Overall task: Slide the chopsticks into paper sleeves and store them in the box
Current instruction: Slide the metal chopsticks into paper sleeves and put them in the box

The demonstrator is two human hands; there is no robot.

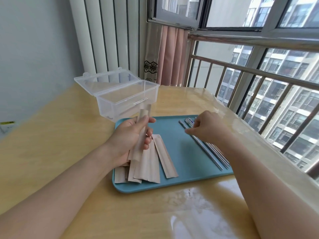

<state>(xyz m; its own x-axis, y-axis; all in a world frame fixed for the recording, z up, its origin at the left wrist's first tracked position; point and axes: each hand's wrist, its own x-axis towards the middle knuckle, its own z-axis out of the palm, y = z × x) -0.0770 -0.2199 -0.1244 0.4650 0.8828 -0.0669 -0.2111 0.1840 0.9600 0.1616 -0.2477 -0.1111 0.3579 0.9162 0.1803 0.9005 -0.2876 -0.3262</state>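
Note:
My left hand holds one tan paper sleeve upright above the left part of the blue tray, its open end pointing up toward the box. Several more paper sleeves lie fanned on the tray beneath that hand. Several metal chopsticks lie side by side along the tray's right part. My right hand rests on their far ends, fingers curled and pinching at them. The clear plastic box stands behind the tray with its lid open; something pale lies at its bottom.
The tray sits on a glossy yellow wooden table. A metal railing and window run along the right edge. A white radiator and a pink curtain stand behind the box.

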